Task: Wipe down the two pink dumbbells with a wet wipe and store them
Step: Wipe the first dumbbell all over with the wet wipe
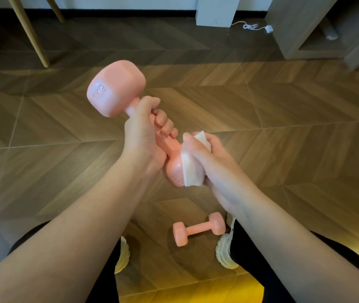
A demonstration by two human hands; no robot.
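A pink dumbbell is held up in the air, tilted, one head up to the left and the other head low near the middle. My left hand grips its handle. My right hand holds a folded white wet wipe around the lower head. A second pink dumbbell lies on the wooden floor between my feet, close to my right shoe.
My white shoes and dark trouser legs frame the floor below. Wooden furniture legs stand at the far left. A white post with a white cable, and a grey shelf unit, stand at the back right.
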